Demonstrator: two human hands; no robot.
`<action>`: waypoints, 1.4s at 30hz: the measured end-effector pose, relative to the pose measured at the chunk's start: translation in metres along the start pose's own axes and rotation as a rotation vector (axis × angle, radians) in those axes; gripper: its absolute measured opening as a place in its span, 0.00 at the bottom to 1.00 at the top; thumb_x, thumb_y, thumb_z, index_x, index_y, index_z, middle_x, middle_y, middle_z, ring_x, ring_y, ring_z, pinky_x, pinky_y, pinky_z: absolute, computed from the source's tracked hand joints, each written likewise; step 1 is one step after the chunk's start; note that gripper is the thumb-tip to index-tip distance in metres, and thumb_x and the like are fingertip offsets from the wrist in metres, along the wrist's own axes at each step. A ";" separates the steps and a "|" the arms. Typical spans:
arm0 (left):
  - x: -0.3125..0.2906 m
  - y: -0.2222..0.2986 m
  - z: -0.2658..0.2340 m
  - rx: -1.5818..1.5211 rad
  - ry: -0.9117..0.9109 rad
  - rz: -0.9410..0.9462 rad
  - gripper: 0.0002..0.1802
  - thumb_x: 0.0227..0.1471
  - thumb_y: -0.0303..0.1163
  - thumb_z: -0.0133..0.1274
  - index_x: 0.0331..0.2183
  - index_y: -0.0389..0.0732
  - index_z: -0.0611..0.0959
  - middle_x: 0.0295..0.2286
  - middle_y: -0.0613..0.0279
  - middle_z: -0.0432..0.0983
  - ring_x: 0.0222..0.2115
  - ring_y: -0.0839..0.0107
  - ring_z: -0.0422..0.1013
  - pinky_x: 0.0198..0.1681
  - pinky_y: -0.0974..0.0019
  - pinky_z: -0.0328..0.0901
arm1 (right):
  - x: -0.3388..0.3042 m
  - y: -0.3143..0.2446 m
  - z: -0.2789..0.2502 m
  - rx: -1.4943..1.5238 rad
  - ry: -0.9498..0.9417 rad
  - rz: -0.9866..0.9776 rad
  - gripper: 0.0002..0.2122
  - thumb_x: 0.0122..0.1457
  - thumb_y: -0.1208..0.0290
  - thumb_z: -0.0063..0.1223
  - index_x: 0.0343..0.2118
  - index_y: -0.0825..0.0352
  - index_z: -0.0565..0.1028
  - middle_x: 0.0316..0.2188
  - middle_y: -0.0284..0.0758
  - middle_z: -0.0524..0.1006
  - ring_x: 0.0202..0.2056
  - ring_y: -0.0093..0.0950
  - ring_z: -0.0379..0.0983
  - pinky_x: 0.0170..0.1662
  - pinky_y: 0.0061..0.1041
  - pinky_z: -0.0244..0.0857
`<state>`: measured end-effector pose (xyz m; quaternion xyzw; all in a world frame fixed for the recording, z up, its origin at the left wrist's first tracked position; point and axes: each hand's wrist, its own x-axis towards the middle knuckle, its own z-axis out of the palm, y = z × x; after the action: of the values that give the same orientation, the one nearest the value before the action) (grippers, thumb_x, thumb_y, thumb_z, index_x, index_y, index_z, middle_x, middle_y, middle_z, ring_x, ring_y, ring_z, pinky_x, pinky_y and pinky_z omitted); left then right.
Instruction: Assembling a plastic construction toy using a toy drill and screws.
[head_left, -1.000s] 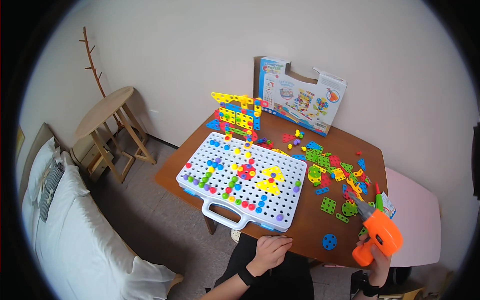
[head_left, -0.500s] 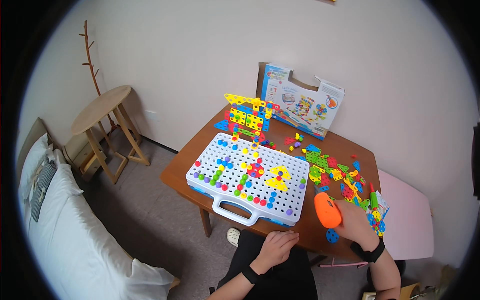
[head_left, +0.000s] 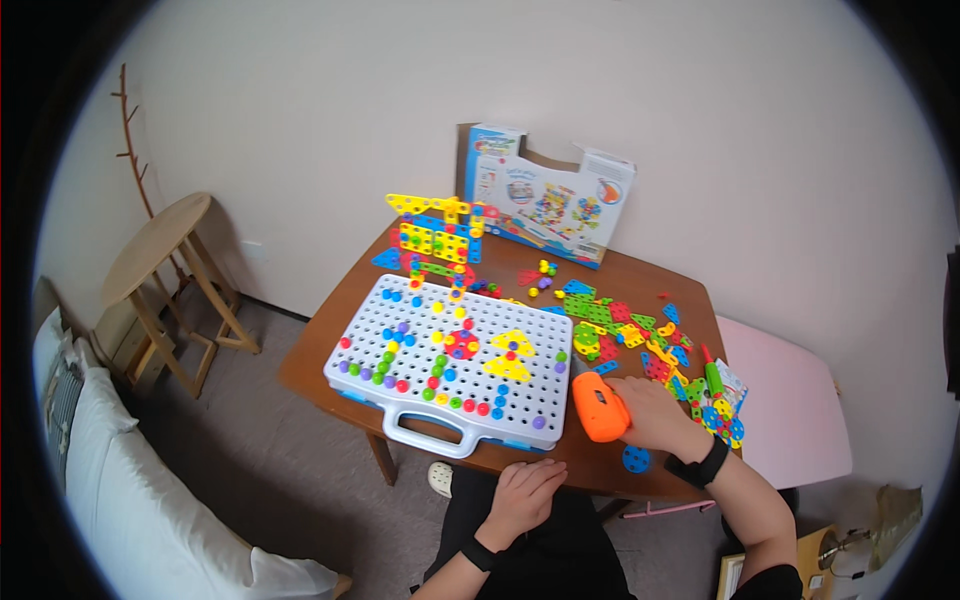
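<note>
My right hand (head_left: 658,412) is wrapped round an orange toy drill (head_left: 600,410), just beyond the right edge of a white pegboard case (head_left: 400,345). The drill's tip is hard to make out. My left hand (head_left: 527,495) lies flat by the table's front edge over my lap, fingers stretched, holding nothing. Colored pegs form figures on the board, among them a red disc (head_left: 461,345) and yellow triangles (head_left: 507,369). Behind the case stands a built model of yellow, blue and red plates (head_left: 435,240). A blue disc (head_left: 636,459) lies below my right wrist.
Loose plates (head_left: 600,312) and pegs cover the table's right side, beside a green-handled screwdriver (head_left: 713,380). A cardboard box (head_left: 555,200) leans at the back wall. A pink board (head_left: 790,400) adjoins the right edge; a round wooden table (head_left: 165,240) and bed (head_left: 150,480) stand left.
The whole view has shifted, so the table and case appear further left. My right hand still grips the toy drill beside the case, and my left hand rests as before.
</note>
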<state>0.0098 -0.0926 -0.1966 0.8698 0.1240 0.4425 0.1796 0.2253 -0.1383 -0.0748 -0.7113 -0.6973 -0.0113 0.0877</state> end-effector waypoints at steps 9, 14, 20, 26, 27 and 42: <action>0.009 0.000 0.005 0.004 0.024 0.025 0.13 0.37 0.22 0.47 0.30 0.44 0.78 0.35 0.69 0.73 0.38 0.73 0.69 0.40 0.66 0.56 | 0.012 0.006 0.015 -0.079 -0.074 0.101 0.26 0.38 0.71 0.54 0.44 0.66 0.64 0.34 0.41 0.70 0.37 0.38 0.67 0.37 0.36 0.61; 0.008 0.002 0.007 0.062 0.035 0.015 0.12 0.37 0.23 0.46 0.29 0.45 0.78 0.34 0.70 0.73 0.38 0.73 0.68 0.42 0.66 0.54 | 0.017 0.012 0.025 0.016 -0.215 0.124 0.33 0.35 0.73 0.55 0.49 0.68 0.58 0.37 0.43 0.69 0.40 0.40 0.66 0.40 0.36 0.61; 0.007 0.003 0.010 0.095 0.039 0.018 0.12 0.37 0.23 0.46 0.28 0.45 0.79 0.33 0.70 0.73 0.37 0.73 0.68 0.41 0.67 0.54 | 0.021 0.016 0.014 0.113 -0.376 0.108 0.41 0.30 0.73 0.56 0.54 0.71 0.51 0.38 0.46 0.67 0.43 0.41 0.64 0.44 0.34 0.60; 0.008 0.004 0.014 0.119 0.061 0.013 0.10 0.38 0.23 0.47 0.26 0.45 0.79 0.32 0.70 0.74 0.36 0.73 0.68 0.41 0.66 0.53 | 0.004 0.022 -0.014 0.181 -0.248 0.083 0.40 0.32 0.72 0.56 0.54 0.69 0.53 0.39 0.44 0.67 0.44 0.39 0.63 0.45 0.30 0.59; 0.008 0.004 0.014 0.129 0.058 0.015 0.10 0.38 0.23 0.47 0.26 0.45 0.79 0.31 0.70 0.74 0.36 0.73 0.68 0.41 0.66 0.53 | -0.005 0.028 -0.023 0.267 -0.174 0.060 0.38 0.34 0.71 0.56 0.53 0.68 0.55 0.39 0.43 0.66 0.44 0.38 0.63 0.45 0.30 0.59; 0.004 0.000 0.021 0.188 0.128 0.035 0.08 0.39 0.25 0.46 0.24 0.45 0.78 0.30 0.70 0.74 0.35 0.72 0.67 0.42 0.65 0.52 | -0.129 0.106 -0.039 0.246 0.060 0.766 0.10 0.43 0.63 0.54 0.20 0.65 0.76 0.16 0.36 0.74 0.21 0.32 0.72 0.26 0.28 0.65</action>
<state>0.0297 -0.0954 -0.2049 0.8549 0.1611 0.4863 0.0812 0.3316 -0.2728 -0.0660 -0.9033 -0.3748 0.0850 0.1906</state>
